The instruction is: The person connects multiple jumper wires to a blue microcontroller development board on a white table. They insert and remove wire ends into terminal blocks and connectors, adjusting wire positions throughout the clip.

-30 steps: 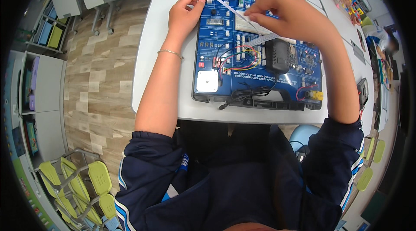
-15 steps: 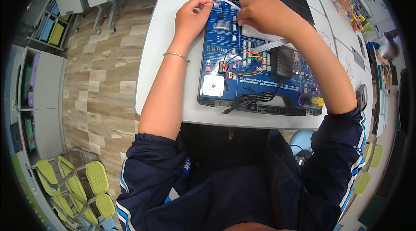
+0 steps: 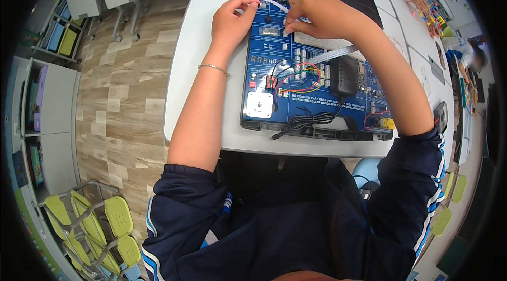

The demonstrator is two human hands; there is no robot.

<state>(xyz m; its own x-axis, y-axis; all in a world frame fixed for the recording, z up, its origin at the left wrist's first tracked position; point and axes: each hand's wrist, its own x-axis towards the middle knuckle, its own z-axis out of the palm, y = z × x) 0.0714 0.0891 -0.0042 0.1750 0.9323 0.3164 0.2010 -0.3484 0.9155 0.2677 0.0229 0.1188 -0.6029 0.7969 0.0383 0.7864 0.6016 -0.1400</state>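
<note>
The flat, white ribbon cable [image 3: 275, 4] arcs over the eleven o'clock corner of the blue circuit-board kit [image 3: 285, 111]; it looks light and limp, probably best gripped by its ends. The left hand [image 3: 232, 18], thumb and forefinger nearly meeting, and right hand [image 3: 317, 16], fingers curled, flank it; any pinch is hidden. The white table [image 3: 197, 23] looks smooth; lime-green chairs [image 3: 119, 215] stand at eight o'clock.

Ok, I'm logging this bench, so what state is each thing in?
Case, open
Blue board, face up
White ribbon cable, bent
Coloured wires, looped
Power adapter, lying on the board
Black cord, bundled
Left hand, at the board's corner; grip unclear
Right hand, curled; grip unclear
</note>
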